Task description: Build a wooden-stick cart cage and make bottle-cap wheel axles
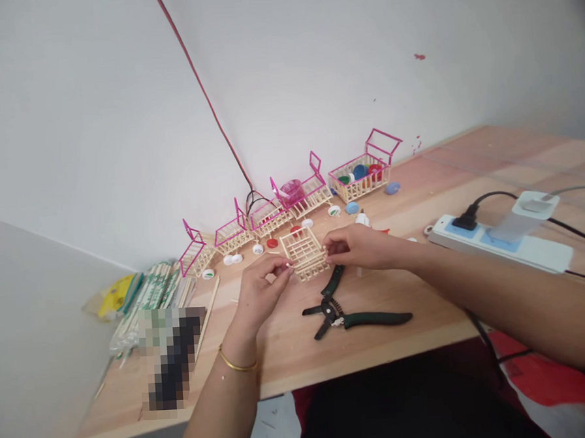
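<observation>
A small basket frame of pale thin wooden sticks stands on the table between my two hands. My left hand is closed, thumb and fingers pinched at the frame's near left corner, where a pale stick end shows at the fingertips. My right hand is closed at the frame's right side, its fingers curled and partly hidden. Below the frame lie wire cutters with dark green handles, their jaws apart.
Several stick carts with pink trim, such as the far right one, line the wall, with bottle caps as wheels. A power strip lies at the right. Packs of sticks and a yellow bag are at the left, beside a blurred patch.
</observation>
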Demonstrator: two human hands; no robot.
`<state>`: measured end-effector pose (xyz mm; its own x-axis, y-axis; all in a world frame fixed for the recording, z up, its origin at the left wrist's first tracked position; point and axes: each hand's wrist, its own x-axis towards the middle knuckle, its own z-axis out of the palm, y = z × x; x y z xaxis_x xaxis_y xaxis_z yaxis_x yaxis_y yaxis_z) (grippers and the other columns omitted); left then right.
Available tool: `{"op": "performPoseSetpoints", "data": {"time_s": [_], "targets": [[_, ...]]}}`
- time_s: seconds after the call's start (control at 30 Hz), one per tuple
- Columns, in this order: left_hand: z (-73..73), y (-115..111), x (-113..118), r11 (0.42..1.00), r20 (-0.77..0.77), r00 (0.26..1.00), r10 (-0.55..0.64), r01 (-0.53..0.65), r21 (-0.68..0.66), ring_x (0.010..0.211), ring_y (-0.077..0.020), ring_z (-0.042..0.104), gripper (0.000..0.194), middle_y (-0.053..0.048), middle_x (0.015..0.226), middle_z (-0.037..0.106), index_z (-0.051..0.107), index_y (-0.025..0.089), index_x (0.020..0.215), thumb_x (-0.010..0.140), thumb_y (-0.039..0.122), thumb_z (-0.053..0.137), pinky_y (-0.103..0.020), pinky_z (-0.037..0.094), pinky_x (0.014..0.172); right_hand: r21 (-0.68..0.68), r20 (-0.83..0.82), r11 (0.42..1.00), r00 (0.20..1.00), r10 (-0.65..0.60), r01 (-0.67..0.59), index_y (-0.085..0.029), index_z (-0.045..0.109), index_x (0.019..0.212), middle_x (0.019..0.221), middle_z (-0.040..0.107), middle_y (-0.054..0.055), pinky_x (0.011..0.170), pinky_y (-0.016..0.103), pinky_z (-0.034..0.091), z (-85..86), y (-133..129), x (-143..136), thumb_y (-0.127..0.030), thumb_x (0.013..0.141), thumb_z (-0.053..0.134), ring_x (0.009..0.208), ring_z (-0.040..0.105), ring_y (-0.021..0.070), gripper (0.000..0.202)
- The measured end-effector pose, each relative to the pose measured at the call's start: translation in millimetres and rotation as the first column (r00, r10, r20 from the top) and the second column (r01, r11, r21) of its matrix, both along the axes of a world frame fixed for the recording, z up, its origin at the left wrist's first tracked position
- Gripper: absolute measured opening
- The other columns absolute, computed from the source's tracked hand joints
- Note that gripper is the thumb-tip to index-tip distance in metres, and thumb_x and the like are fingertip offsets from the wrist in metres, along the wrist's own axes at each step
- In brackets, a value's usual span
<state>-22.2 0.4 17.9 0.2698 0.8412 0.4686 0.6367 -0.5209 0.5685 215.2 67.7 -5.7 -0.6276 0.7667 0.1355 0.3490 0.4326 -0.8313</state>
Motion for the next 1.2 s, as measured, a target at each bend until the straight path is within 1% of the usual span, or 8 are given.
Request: {"op": "performPoseSetpoints", "data": {"time_s": [0.07,0.23,0.37,0.53,0.67,0.8,0.97,1.2], "targets": [[-0.2,0.1,-0.1,1.000,0.001,1.000,-0.002,0.002,0.004,0.068,-0.0132,0.057,0.008,-0.005,0.077,0.066,0.068,0.016,0.083,0.081,0.021,0.061,-0.026,0.045,0.064,0.008,-0.016,1.000,1.000,-0.022,0.022,-0.017,0.062,0.088,0.078,0.067,0.003,0.064,0.026,0.047,4.3,-1.9,2.0,-0.033,0.073,0.063,0.071,0.062,0.0157,0.022],[-0.8,0.6,-0.5,1.000,-0.001,1.000,-0.002,0.002,0.009,0.069,-0.0136,0.058,0.008,-0.005,0.077,0.066,0.068,0.016,0.084,0.081,0.021,0.061,-0.026,0.046,0.065,0.095,-0.072,0.995,0.997,-0.028,0.035,-0.017,0.062,0.087,0.077,0.066,0.002,0.067,0.026,0.048,15.6,-6.0,5.8,-0.034,0.076,0.061,0.071,0.061,0.0144,0.021],[-0.3,0.2,0.6,1.000,0.016,1.000,-0.003,0.002,0.030,0.067,-0.0132,0.058,0.009,-0.005,0.076,0.066,0.068,0.017,0.083,0.081,0.023,0.061,-0.025,0.047,0.063,0.106,-0.061,0.994,0.998,-0.032,0.039,-0.017,0.062,0.086,0.076,0.065,0.003,0.065,0.026,0.048,17.2,-7.3,3.6,-0.034,0.076,0.060,0.070,0.060,0.0142,0.020],[-0.6,-0.4,1.5,1.000,0.019,1.000,0.008,-0.008,0.021,0.065,-0.0124,0.057,0.009,-0.004,0.073,0.065,0.068,0.017,0.082,0.081,0.023,0.061,-0.024,0.046,0.062,0.113,-0.018,0.993,0.999,-0.044,0.046,-0.017,0.062,0.082,0.073,0.065,0.003,0.063,0.026,0.047,17.7,-9.1,0.3,-0.033,0.076,0.060,0.067,0.059,0.0142,0.017],[-2.4,0.1,0.9,1.000,0.014,1.000,0.017,-0.018,0.021,0.065,-0.0123,0.057,0.007,-0.003,0.073,0.064,0.067,0.017,0.080,0.081,0.022,0.062,-0.024,0.046,0.062,0.101,-0.014,0.994,0.999,-0.037,0.038,-0.018,0.061,0.083,0.073,0.064,0.003,0.064,0.026,0.047,18.9,-10.0,-0.4,-0.034,0.077,0.059,0.067,0.059,0.0143,0.018],[-3.3,0.3,0.3,1.000,0.013,1.000,0.017,-0.017,0.024,0.065,-0.0121,0.056,0.006,-0.003,0.073,0.064,0.067,0.017,0.080,0.081,0.020,0.062,-0.024,0.045,0.062,0.095,-0.028,0.995,0.999,-0.024,0.027,-0.017,0.061,0.086,0.075,0.063,0.003,0.064,0.026,0.048,19.4,-10.4,0.1,-0.033,0.074,0.061,0.069,0.059,0.0140,0.020],[-2.8,0.1,0.7,1.000,0.015,1.000,0.012,-0.013,0.021,0.066,-0.0120,0.055,0.005,-0.003,0.073,0.063,0.067,0.017,0.079,0.081,0.019,0.062,-0.023,0.045,0.062,0.077,-0.008,0.997,1.000,-0.007,0.008,-0.016,0.061,0.090,0.079,0.064,0.003,0.068,0.027,0.050,18.1,-9.4,1.8,-0.030,0.072,0.064,0.072,0.060,0.0143,0.023],[-1.4,0.3,1.1,1.000,0.019,1.000,0.012,-0.012,0.016,0.066,-0.0117,0.055,0.005,-0.003,0.074,0.062,0.067,0.016,0.080,0.080,0.017,0.062,-0.023,0.045,0.063,0.025,-0.015,1.000,1.000,0.005,-0.005,-0.016,0.061,0.090,0.077,0.064,0.003,0.065,0.026,0.049,16.7,-8.0,1.8,-0.030,0.073,0.062,0.069,0.059,0.0140,0.022]]}}
